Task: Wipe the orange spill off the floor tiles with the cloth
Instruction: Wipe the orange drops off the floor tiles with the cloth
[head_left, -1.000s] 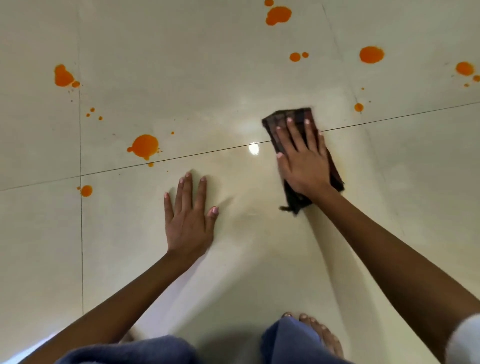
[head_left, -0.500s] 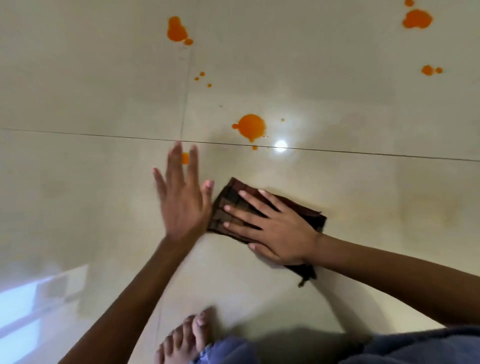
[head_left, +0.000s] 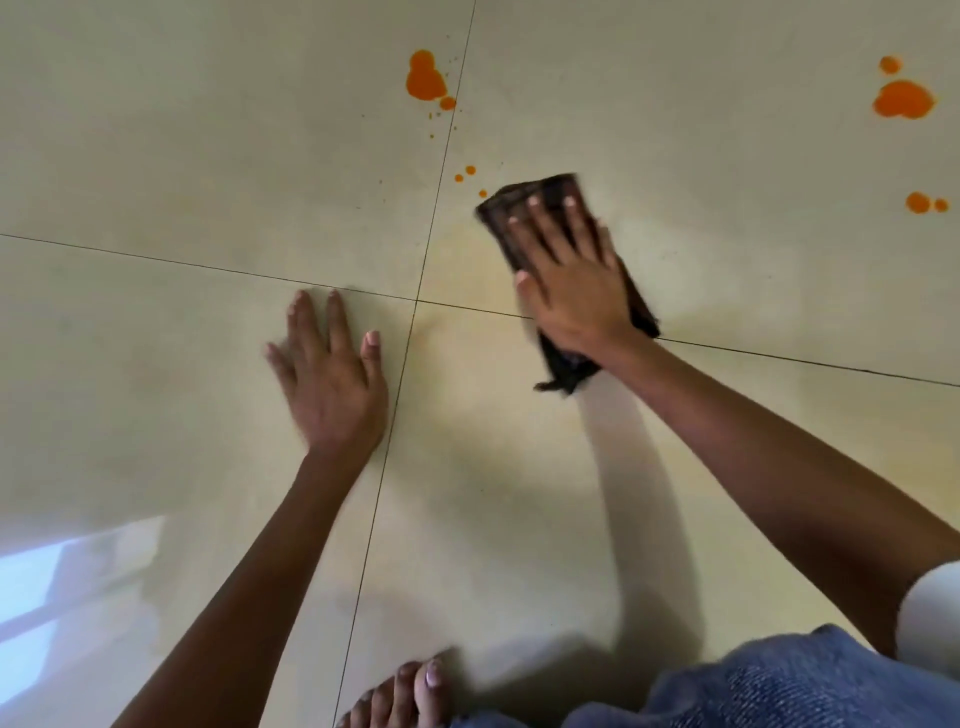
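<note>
The right hand (head_left: 576, 291) is pressing the dark folded cloth (head_left: 550, 188) onto the floor tiles (head_left: 208, 156) with straight, spread fingers, just right of the grout crossing (head_left: 417, 300). The cloth's far edge is lying just beside small orange drops (head_left: 470, 170). Larger patches of the orange spill (head_left: 425, 78) are sitting farther out. The left hand (head_left: 332, 384) is lying flat and unclenched on bare tile, left of the crossing.
</note>
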